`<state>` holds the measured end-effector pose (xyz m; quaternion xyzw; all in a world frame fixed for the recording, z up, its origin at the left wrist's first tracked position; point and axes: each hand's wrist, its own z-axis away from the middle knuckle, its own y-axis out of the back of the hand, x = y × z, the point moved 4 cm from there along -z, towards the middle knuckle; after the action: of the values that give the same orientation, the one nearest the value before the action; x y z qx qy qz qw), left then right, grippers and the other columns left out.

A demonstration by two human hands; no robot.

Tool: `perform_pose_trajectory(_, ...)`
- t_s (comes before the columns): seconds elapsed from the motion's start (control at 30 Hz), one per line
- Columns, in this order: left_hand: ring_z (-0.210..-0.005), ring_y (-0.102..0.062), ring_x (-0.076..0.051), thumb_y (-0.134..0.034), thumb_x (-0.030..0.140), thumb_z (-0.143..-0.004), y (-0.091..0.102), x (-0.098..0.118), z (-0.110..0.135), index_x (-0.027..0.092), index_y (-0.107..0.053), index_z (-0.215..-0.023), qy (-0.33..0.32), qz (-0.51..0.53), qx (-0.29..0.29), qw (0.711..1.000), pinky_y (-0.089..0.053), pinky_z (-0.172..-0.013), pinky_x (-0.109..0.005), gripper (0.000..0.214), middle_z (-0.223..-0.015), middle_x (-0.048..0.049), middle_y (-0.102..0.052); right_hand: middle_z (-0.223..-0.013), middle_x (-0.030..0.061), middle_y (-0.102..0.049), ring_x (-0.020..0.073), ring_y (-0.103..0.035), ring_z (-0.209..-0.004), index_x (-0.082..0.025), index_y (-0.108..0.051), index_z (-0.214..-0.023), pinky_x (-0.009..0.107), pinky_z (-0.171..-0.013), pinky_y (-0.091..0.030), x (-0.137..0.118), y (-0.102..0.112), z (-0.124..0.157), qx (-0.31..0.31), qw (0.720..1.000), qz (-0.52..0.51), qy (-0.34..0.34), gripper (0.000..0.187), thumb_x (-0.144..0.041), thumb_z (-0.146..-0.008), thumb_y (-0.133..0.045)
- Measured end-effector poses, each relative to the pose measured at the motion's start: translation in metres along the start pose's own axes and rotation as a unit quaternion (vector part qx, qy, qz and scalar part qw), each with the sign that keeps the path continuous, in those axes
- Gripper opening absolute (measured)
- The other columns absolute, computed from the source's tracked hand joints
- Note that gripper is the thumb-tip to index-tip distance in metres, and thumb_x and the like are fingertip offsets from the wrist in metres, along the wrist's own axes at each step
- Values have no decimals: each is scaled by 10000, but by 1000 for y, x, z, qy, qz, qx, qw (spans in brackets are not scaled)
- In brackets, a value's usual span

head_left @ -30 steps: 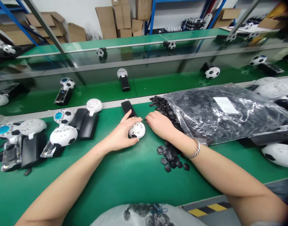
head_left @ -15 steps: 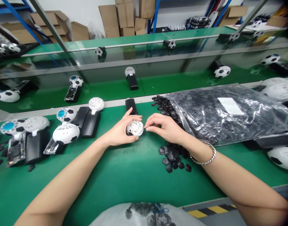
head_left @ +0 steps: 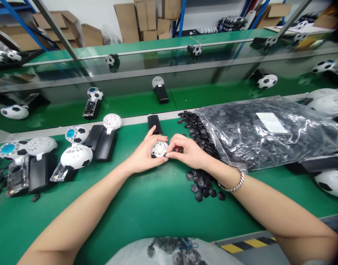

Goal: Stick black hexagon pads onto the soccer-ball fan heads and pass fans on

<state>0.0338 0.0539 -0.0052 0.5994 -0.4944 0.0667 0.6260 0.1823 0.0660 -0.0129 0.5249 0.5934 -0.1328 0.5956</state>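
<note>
My left hand (head_left: pixel 147 152) is wrapped round the white, football-patterned head (head_left: pixel 159 149) of a device whose black handle (head_left: pixel 154 124) points away from me. Open web-like gaps show on the head's upper face. My right hand (head_left: pixel 184 151) is pinched at the head's right edge, fingertips touching it. Whatever sits between those fingertips is too small or hidden to make out, though a dark spot shows there. Beside my right wrist lie loose black pentagon pieces (head_left: pixel 203 184), with more of them (head_left: pixel 196 127) spilling from a clear plastic bag (head_left: pixel 274 136).
Several football-headed devices with black or clear handles lie at the left, among them a white one (head_left: pixel 76 156). Behind a metal rail, a green conveyor (head_left: pixel 125 106) carries more devices. White football heads (head_left: pixel 333 182) stand at the right edge. Cardboard boxes (head_left: pixel 126 24) are at the back.
My right hand has moved left and now touches the head's edge. My left hand has shifted slightly right with the head. Devices on the conveyor have moved right.
</note>
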Motion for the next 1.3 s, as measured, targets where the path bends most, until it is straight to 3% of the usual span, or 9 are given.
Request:
perform_pose_trajectory(0.23, -1304, -305, -272, -587, 182, -678, -3, 2, -3, 189, -484, -1039, -24, -24, 11, 999, -145, -1099, -533, 375, -1089, -67, -589, -714, -29, -468, 80, -428, -590, -164, -539, -689, 215, -572, -387, 1, -6, -1, 7, 998, -18, -52, 121, -186, -732, -651)
perform_pose_trajectory(0.37, -1355, -180, -285, -610, 188, -672, -5, 1, -1, 208, -486, -1052, -19, -8, -15, 1000, -198, -1084, -530, 401, -1142, -64, -567, -662, -23, -540, 100, -478, -583, -169, -553, -705, 224, -558, -390, -2, 10, -5, -19, 992, 81, -95, 108, -224, -774, -614)
perform_pose_trajectory(0.43, -1366, -133, -293, -662, 247, -671, -7, 1, 1, 212, -483, -1070, -18, 6, -24, 1000, -216, -1077, -528, 440, -1195, -80, -527, -709, 16, -592, 136, -520, -645, -169, -593, -734, 256, -598, -394, 2, 28, -7, 11, 965, 234, -116, 78, -212, -799, -584)
perform_pose_trajectory(0.53, -1356, -143, -307, -704, 350, -660, -8, 0, 3, 207, -507, -1047, 5, 1, -13, 1000, -221, -1077, -516, 457, -1284, -113, -398, -805, 84, -625, 203, -551, -774, -163, -639, -765, 298, -651, -396, 12, 42, -7, 23, 898, 420, -130, 106, -189, -820, -552)
perform_pose_trajectory(0.63, -1323, -177, -339, -732, 381, -618, -6, -5, 5, 224, -545, -1037, 69, -35, 8, 997, -245, -1058, -530, 485, -1310, -113, -256, -803, 112, -623, 228, -555, -795, -150, -649, -784, 309, -652, -401, 22, 37, -6, -23, 867, 484, -115, 132, -168, -831, -528)
perform_pose_trajectory(0.8, -1267, -287, -305, -719, 294, -612, 4, -9, 6, 254, -552, -1060, 100, -27, 5, 995, -279, -1057, -502, 480, -1232, -82, -296, -793, 142, -608, 257, -555, -790, -104, -627, -844, 332, -664, -400, 21, 29, -6, -38, 833, 546, -82, 157, -94, -814, -473)
perform_pose_trajectory(0.87, -1267, -314, -279, -668, 210, -640, 8, -9, 6, 254, -542, -1076, 85, -1, -14, 996, -292, -1063, -469, 456, -1254, -76, -311, -803, 129, -608, 247, -559, -794, -116, -622, -933, 323, -671, -405, 19, 31, -6, -25, 844, 529, -89, 216, -63, -796, -464)
perform_pose_trajectory(1.07, -1292, -304, -248, -605, 105, -640, 11, -11, 5, 257, -525, -1078, 56, 46, -55, 996, -268, -1080, -439, 471, -1313, -61, -321, -878, 59, -618, 151, -582, -731, -161, -633, -974, 277, -713, -455, 10, 36, -6, 23, 954, 291, -70, 224, -103, -815, -486)
perform_pose_trajectory(1.3, -1307, -266, -271, -698, 258, -646, 7, -13, 5, 235, -551, -1001, 86, 43, -24, 995, -260, -1075, -456, 385, -1260, -82, -341, -834, 57, -604, 177, -562, -801, -188, -666, -850, 297, -724, -453, -12, 33, -5, 70, 959, 270, 50, 117, -232, -833, -559)
